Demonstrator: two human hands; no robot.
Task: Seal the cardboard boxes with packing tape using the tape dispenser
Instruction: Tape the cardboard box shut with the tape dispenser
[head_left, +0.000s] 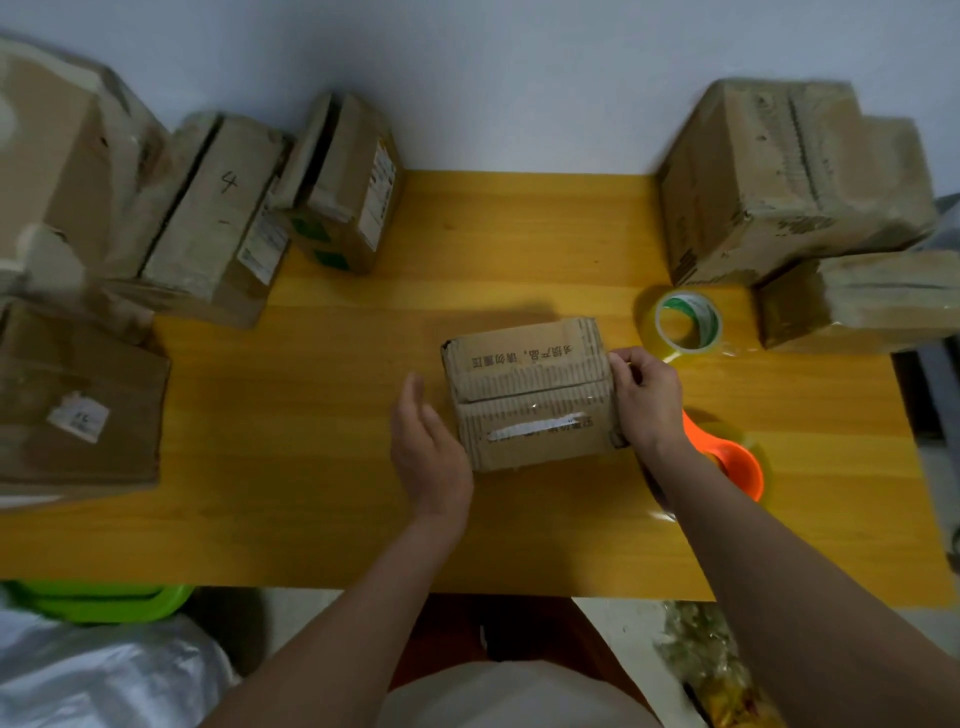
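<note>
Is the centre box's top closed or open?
Closed: the box flaps lie flat, meeting along the middle seam; tape there cannot be confirmed.

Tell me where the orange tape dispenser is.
The orange tape dispenser lies on the yellow table, right side, just behind the right hand, near the small box.

Orange tape dispenser (740, 465): near part hidden behind the right forearm; its form cannot be fully made out.
Small box (530, 395): right end covered by the right hand (647, 402); what the fingers (626, 364) pinch there, if anything, cannot be told.
Printed characters on the small box: too blurred to read.
Large box at far left (57, 156): cut off by the frame edge, smeared.
Flat box (78, 400): left side cut off; label unreadable.
Boxes at right (795, 176): blurred; the lower one runs off the edge.
Green object (98, 600) beneath the desk (311, 493): mostly hidden.
</note>
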